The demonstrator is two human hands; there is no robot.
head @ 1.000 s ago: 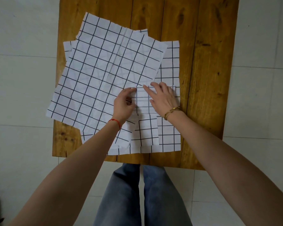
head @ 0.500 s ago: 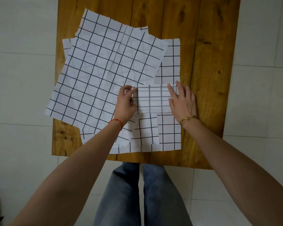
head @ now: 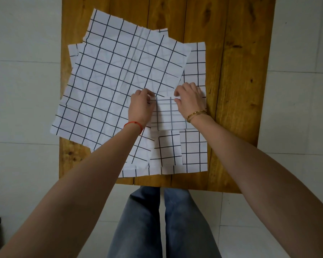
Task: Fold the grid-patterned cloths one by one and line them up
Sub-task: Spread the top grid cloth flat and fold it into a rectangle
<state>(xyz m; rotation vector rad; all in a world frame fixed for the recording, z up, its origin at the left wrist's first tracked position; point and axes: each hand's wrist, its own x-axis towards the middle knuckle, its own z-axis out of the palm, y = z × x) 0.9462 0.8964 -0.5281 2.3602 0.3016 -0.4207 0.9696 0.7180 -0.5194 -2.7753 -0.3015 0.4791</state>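
A small folded white cloth with a black grid (head: 164, 114) lies near the middle of a brown wooden plank table (head: 241, 90), on top of other grid cloths. The left hand (head: 140, 107) pinches its far left corner, and the right hand (head: 190, 101) grips its far right edge, fingers curled. A large unfolded white grid cloth (head: 119, 75) is spread to the left, tilted. Another folded grid cloth (head: 169, 150) sits nearer the person, just beside the held one.

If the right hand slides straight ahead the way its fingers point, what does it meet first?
Probably the corner edge of the large unfolded cloth, just beyond the right hand; layer heights are hard to judge.
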